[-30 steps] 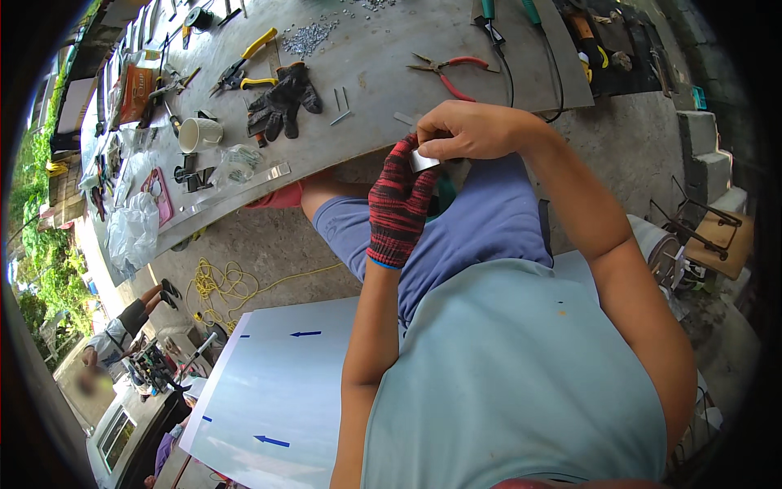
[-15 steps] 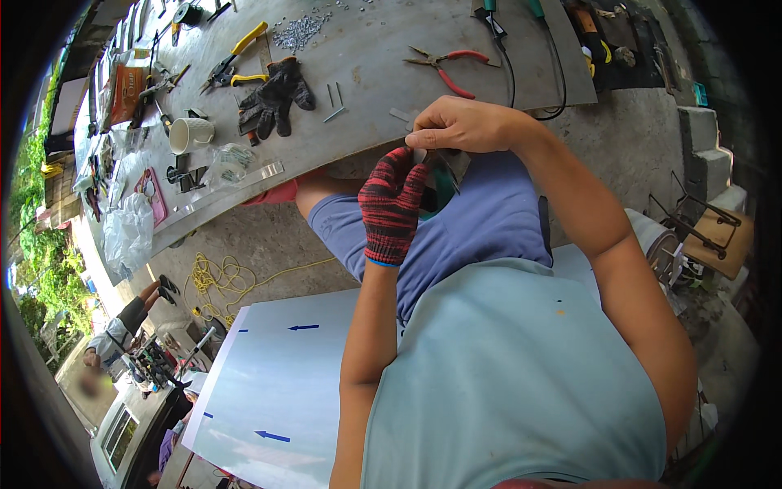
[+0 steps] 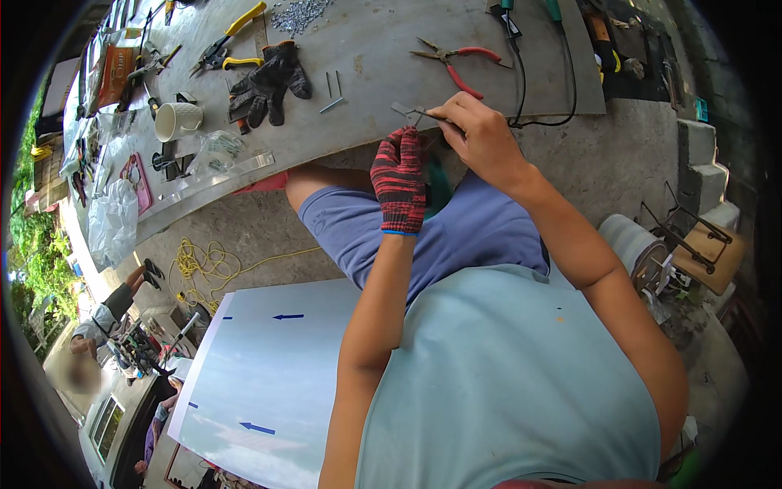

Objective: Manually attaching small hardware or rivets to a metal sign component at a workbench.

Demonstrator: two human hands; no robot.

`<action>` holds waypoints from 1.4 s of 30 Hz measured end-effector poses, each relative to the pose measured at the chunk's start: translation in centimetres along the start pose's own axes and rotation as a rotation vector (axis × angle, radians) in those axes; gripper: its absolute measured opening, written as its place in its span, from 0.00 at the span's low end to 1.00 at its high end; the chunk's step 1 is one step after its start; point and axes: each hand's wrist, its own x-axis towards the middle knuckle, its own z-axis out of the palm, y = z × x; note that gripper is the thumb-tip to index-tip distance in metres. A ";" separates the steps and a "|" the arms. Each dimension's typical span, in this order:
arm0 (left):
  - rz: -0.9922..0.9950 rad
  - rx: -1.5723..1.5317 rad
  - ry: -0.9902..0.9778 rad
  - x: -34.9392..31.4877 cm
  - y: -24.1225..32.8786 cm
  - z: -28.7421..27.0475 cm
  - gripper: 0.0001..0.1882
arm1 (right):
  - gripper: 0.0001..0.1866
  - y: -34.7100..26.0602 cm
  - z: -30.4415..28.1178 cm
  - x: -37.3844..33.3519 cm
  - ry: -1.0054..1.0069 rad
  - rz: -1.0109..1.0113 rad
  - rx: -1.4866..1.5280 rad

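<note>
My left hand [image 3: 399, 181], in a red-and-black knit glove, is closed at the near edge of the metal table [image 3: 358, 106]. Its fingertips pinch a small shiny metal piece [image 3: 415, 118]. Bare and just to the right, my right hand [image 3: 482, 134] grips a thin dark tool [image 3: 432, 116] whose tip reaches the metal piece; its exact kind is too small to tell. A flat grey metal strip [image 3: 401, 107] lies on the table beyond the left fingertips. Farther off rest red-handled pliers [image 3: 456, 61] with their handles spread.
Left on the table are a dark work glove [image 3: 270, 85], yellow-handled snips [image 3: 228, 45], thin metal rods [image 3: 332, 104], a white cup [image 3: 177, 122] and plastic bags [image 3: 114, 220]. Small metal bits [image 3: 300, 15] are heaped at the back. Black cables [image 3: 521, 90] hang over the right edge.
My right hand has moved a little right from the left fingertips, and the thin dark tool now shows in it. My left hand has shifted slightly up and right. The view has tilted slightly.
</note>
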 end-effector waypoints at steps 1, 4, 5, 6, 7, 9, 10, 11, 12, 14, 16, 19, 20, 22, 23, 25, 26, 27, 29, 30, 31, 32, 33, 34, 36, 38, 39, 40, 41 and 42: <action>0.121 0.153 0.037 0.4 -0.1 -0.1 0.19 | 0.15 0.5 0.0 0.2 0.004 -0.021 0.004; 0.388 0.673 0.140 1.4 0.2 -0.9 0.25 | 0.11 1.9 -0.4 1.1 0.043 0.018 -0.058; 0.554 1.035 0.207 1.7 0.4 -1.2 0.29 | 0.11 2.3 -0.6 1.3 0.034 0.001 -0.067; 0.524 1.043 0.201 2.1 0.5 -1.2 0.29 | 0.11 2.6 -0.6 1.5 0.023 -0.015 -0.074; 0.516 1.139 0.193 2.5 0.6 -1.3 0.30 | 0.11 2.9 -0.5 1.6 0.013 -0.014 -0.073; 0.497 1.233 0.186 3.7 0.7 -1.3 0.32 | 0.11 3.3 -0.1 1.9 0.014 -0.068 -0.100; 0.497 1.234 0.144 4.3 0.8 -1.4 0.31 | 0.11 3.5 0.2 1.9 0.003 -0.071 -0.099; 0.482 1.231 0.095 4.8 0.7 -1.4 0.29 | 0.11 3.5 0.5 2.0 0.003 -0.073 -0.091; 0.489 1.226 0.104 5.3 0.7 -1.5 0.29 | 0.11 3.6 0.8 2.1 0.005 -0.073 -0.088; 0.489 1.260 0.077 6.2 0.7 -1.9 0.25 | 0.09 3.7 1.5 2.2 -0.013 -0.055 -0.087; 0.523 1.262 0.074 6.9 0.7 -2.6 0.23 | 0.08 3.8 2.1 2.4 -0.032 -0.033 -0.088; 0.542 1.228 0.058 7.7 1.0 -3.4 0.19 | 0.06 4.1 2.9 3.0 -0.028 -0.007 -0.085; 0.553 1.182 0.056 8.0 1.1 -3.7 0.16 | 0.05 4.3 3.2 3.3 -0.018 -0.006 -0.096; 0.527 1.065 0.105 8.5 1.3 -4.2 0.14 | 0.05 4.5 3.7 3.8 -0.021 -0.005 -0.113; 0.477 0.963 0.146 8.7 1.3 -4.3 0.13 | 0.04 4.5 4.0 3.9 -0.007 -0.001 -0.115; 0.452 0.895 0.203 8.4 1.1 -4.4 0.11 | 0.04 4.3 4.3 3.7 -0.007 0.007 -0.118; 0.390 0.874 0.083 8.3 1.1 -4.5 0.11 | 0.04 3.9 4.4 3.2 0.013 0.076 -0.115; 0.330 0.849 -0.037 8.2 1.0 -4.5 0.11 | 0.05 3.6 4.5 2.8 0.035 0.144 -0.112; 0.395 0.925 -0.097 7.9 0.8 -4.0 0.13 | 0.05 3.0 4.6 1.7 0.036 0.217 -0.094; 0.426 1.011 -0.124 7.8 0.7 -3.8 0.13 | 0.06 2.9 4.6 1.4 0.049 0.287 -0.072; 0.489 1.094 -0.143 7.8 0.7 -3.4 0.14 | 0.06 3.0 4.7 1.2 0.045 0.298 -0.083; 0.461 1.093 -0.161 7.9 0.7 -3.2 0.14 | 0.06 3.0 4.9 1.1 0.071 0.274 -0.096; 0.455 1.126 -0.139 7.9 0.7 -2.9 0.14 | 0.06 3.1 5.0 1.0 0.098 0.249 -0.108; 0.461 1.161 -0.108 7.8 0.7 -2.7 0.14 | 0.06 3.3 5.0 1.0 0.099 0.257 -0.111; 0.471 1.152 -0.085 7.6 0.7 -2.2 0.13 | 0.06 3.6 5.0 1.2 0.075 0.300 -0.117; 0.490 1.145 -0.050 7.4 0.6 -1.9 0.13 | 0.06 3.8 4.8 1.4 0.077 0.295 -0.124; 0.482 1.133 -0.026 7.2 0.5 -1.7 0.13 | 0.06 3.9 4.7 1.5 0.079 0.300 -0.130; 0.472 1.119 -0.003 7.1 0.5 -1.7 0.13 | 0.06 4.0 4.7 1.7 0.073 0.290 -0.135; 0.468 1.116 -0.005 7.0 0.4 -1.7 0.13 | 0.06 4.1 4.7 1.8 0.068 0.269 -0.141; 0.451 1.065 -0.021 7.0 0.4 -1.8 0.12 | 0.06 4.3 4.8 2.0 0.063 0.247 -0.147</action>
